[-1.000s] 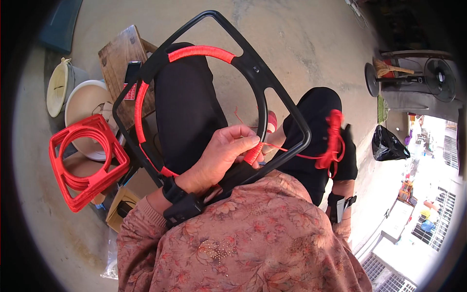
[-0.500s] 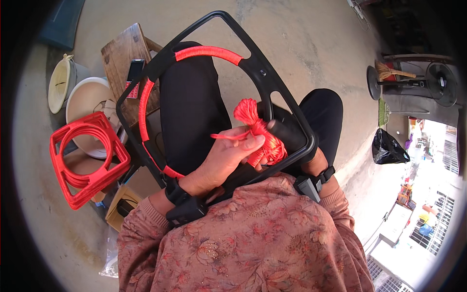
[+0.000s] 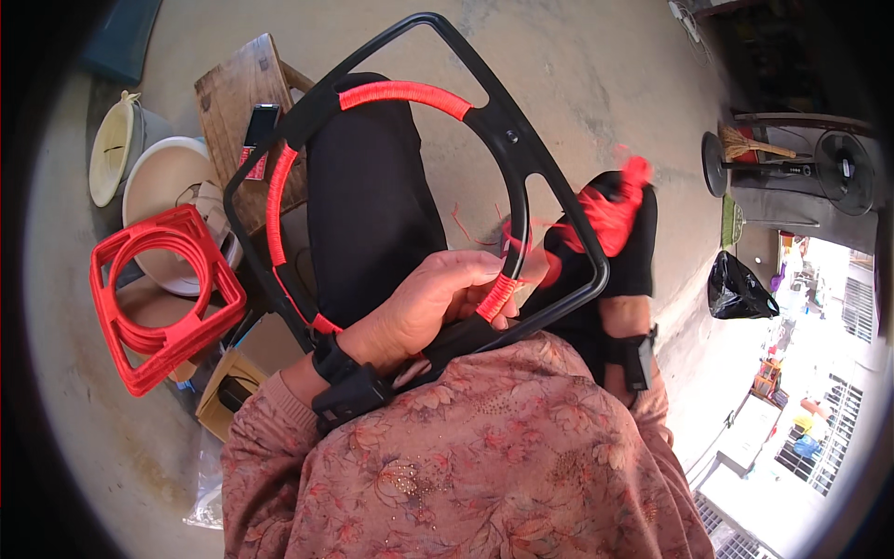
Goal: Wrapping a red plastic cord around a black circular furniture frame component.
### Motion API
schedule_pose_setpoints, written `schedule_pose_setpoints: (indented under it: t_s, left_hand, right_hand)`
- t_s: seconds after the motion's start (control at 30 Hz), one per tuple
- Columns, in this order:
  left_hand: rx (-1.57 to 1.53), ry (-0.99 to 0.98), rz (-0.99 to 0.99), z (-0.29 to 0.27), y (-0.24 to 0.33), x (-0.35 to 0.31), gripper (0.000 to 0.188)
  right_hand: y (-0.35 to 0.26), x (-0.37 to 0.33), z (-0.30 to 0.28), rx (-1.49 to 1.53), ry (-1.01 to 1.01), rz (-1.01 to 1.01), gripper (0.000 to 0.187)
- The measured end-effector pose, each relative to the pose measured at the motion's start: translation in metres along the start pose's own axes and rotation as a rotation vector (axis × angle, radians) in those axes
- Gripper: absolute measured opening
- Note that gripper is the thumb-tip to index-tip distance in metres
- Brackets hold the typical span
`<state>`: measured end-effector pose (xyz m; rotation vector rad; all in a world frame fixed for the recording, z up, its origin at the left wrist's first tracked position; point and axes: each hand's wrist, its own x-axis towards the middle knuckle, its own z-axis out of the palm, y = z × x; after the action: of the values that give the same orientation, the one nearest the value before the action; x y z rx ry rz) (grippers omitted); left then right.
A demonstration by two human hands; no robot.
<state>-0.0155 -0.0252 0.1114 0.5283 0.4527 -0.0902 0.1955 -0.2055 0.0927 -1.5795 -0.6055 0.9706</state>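
A black square frame with a round inner ring rests over my lap. Red cord wrapping covers parts of the ring at the top, left and bottom. My left hand is closed on the ring's lower right, with thumb and fingers at a short red-wrapped stretch. Beyond the frame's right side, my right hand looks dark and blurred, its fingers mostly hidden. It holds a loose bundle of red cord, smeared by motion. Thin strands run from the ring near the left fingertips.
Several stacked red frames lie at the left by a white basin and a pale bucket. A phone is on a wooden stool. A black bag and a fan are at the right.
The red cord bundle has moved from inside the ring to the right, beyond the frame's side, and is looser. My right forearm has shifted right. My left hand stays at the ring.
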Motion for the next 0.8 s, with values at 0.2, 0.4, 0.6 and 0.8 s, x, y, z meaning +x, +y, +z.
schedule_pose_setpoints:
  t_s: [0.2, 0.4, 0.6, 0.8]
  left_hand:
    - [-0.039, 0.043, -0.048, 0.0, 0.004, 0.001, 0.034]
    - [0.064, 0.1, 0.085, 0.007, -0.001, 0.005, 0.018]
    - [0.145, 0.092, 0.121, 0.001, -0.006, 0.003, 0.018]
    - [0.126, 0.023, 0.176, 0.001, -0.007, 0.004, 0.021]
  right_hand:
    - [-0.011, -0.054, -0.064, 0.175, 0.261, -0.22, 0.018]
    - [-0.011, -0.075, -0.057, 0.33, 0.548, -0.014, 0.031]
    - [0.002, -0.09, -0.054, -0.986, -0.05, -0.261, 0.061]
    - [0.117, -0.089, -0.106, -1.286, -0.429, 0.136, 0.045]
